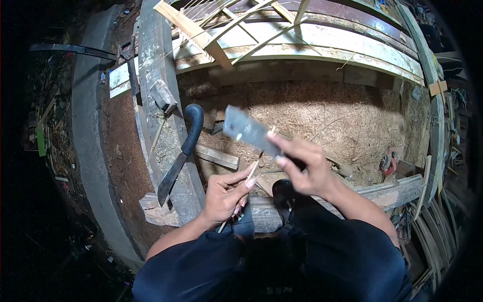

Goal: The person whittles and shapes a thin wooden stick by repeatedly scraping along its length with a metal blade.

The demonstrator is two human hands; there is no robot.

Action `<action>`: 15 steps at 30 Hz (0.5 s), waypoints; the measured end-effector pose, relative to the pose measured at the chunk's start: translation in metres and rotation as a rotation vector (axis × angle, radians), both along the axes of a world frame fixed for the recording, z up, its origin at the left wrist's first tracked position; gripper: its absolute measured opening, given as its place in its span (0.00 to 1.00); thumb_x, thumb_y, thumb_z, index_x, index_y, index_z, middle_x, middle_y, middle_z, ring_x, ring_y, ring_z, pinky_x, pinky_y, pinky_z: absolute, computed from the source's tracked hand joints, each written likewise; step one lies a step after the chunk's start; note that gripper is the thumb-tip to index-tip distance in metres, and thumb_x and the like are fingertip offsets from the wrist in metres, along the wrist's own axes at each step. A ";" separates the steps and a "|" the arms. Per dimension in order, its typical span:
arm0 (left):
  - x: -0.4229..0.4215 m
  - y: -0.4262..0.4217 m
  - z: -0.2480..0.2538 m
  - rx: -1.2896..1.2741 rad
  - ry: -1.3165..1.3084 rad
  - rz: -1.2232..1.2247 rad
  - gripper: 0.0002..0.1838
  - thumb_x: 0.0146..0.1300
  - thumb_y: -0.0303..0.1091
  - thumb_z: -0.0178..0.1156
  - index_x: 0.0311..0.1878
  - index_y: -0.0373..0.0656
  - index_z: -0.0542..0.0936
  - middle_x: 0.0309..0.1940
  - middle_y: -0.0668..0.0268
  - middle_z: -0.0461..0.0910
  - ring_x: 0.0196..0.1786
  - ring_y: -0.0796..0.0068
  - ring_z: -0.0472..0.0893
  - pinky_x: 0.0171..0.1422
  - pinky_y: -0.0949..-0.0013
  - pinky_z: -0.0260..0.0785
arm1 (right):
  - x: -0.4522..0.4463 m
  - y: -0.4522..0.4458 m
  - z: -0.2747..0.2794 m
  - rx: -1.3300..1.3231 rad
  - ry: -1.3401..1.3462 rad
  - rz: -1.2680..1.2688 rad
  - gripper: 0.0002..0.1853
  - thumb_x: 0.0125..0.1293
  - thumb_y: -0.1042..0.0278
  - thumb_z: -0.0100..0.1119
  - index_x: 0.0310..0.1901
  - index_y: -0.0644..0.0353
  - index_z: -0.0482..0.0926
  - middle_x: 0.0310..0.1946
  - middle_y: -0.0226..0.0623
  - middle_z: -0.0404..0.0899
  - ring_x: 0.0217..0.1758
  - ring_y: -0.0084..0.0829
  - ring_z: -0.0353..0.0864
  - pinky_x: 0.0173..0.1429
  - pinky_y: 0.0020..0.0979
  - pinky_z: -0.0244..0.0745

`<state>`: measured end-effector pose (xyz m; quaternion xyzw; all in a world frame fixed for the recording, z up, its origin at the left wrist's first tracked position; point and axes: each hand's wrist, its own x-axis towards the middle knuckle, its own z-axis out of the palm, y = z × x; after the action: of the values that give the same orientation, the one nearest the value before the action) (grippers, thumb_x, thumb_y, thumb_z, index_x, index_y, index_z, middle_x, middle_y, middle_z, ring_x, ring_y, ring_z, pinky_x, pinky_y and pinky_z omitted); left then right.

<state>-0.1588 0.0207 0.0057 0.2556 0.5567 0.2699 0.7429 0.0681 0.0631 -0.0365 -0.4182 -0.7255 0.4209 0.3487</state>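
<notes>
My left hand (226, 197) is closed on a thin, pale wooden stick (255, 167). The stick slants up to the right, and its upper end looks dark. Its lower end comes out below the hand, over my lap. In my right hand (308, 168) is a broad, grey, square-ended blade (247, 130), pointing up and left; the fingers hide its handle. The blade is slightly blurred and lies just above the stick's upper end; I cannot tell whether they touch. A machete (173, 173) with a curved black handle rests on the wooden beam, left of my left hand.
A thick wooden beam (180, 146) runs along the left, with a small wood block (163, 95) on it. Pale boards (322, 41) and crossed sticks lie at the back. Shavings cover the ground (322, 113). A red-handled tool (388, 163) lies at right.
</notes>
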 end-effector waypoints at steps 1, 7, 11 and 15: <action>0.001 -0.002 0.000 0.014 -0.032 0.021 0.05 0.70 0.25 0.60 0.41 0.33 0.82 0.17 0.69 0.75 0.15 0.86 0.69 0.18 0.79 0.59 | 0.000 0.004 0.002 0.001 0.014 -0.068 0.28 0.62 0.64 0.66 0.66 0.49 0.77 0.21 0.37 0.71 0.21 0.29 0.70 0.25 0.35 0.72; 0.000 0.000 0.001 0.020 -0.100 0.055 0.05 0.69 0.21 0.58 0.45 0.33 0.81 0.18 0.69 0.74 0.15 0.85 0.68 0.19 0.78 0.59 | 0.003 0.005 0.008 -0.035 0.003 -0.021 0.28 0.62 0.68 0.67 0.66 0.53 0.77 0.23 0.40 0.71 0.22 0.31 0.71 0.26 0.34 0.69; 0.002 -0.011 -0.008 0.077 -0.044 0.114 0.13 0.72 0.25 0.57 0.57 0.33 0.79 0.17 0.71 0.73 0.16 0.87 0.67 0.19 0.80 0.58 | -0.001 -0.008 0.021 -0.008 -0.082 0.196 0.28 0.61 0.66 0.66 0.65 0.50 0.78 0.22 0.39 0.71 0.22 0.32 0.72 0.27 0.34 0.72; 0.001 0.000 0.003 0.062 -0.016 0.040 0.14 0.73 0.28 0.58 0.55 0.30 0.81 0.17 0.72 0.72 0.15 0.88 0.66 0.19 0.80 0.57 | 0.000 0.001 0.000 -0.003 -0.009 -0.068 0.27 0.62 0.65 0.65 0.65 0.50 0.78 0.22 0.38 0.71 0.18 0.31 0.69 0.21 0.36 0.70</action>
<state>-0.1579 0.0212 0.0083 0.2653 0.5470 0.3038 0.7336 0.0684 0.0643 -0.0361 -0.4452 -0.7117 0.4080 0.3589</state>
